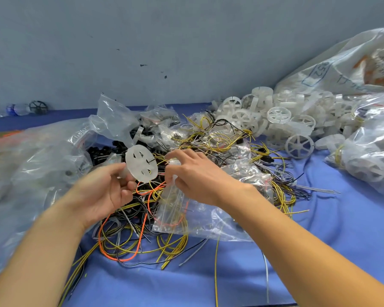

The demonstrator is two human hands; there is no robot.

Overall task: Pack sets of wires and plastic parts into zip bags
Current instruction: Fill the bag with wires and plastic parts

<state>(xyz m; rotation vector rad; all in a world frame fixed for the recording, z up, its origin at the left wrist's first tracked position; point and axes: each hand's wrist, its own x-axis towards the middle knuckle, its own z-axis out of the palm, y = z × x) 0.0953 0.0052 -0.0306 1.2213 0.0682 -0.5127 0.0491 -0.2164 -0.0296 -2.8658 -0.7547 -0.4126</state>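
Observation:
My left hand holds a white plastic wheel by its hub, raised over the middle of the table. My right hand pinches the top of a small clear zip bag that hangs below it, just right of the wheel. Orange and yellow wires run between the two hands. Beneath them a tangle of yellow, black, white and orange wires lies on the blue cloth.
A heap of white plastic wheels fills the back right, beside large clear sacks. Filled zip bags lie at the right edge. A big clear bag covers the left. Black parts sit behind my left hand.

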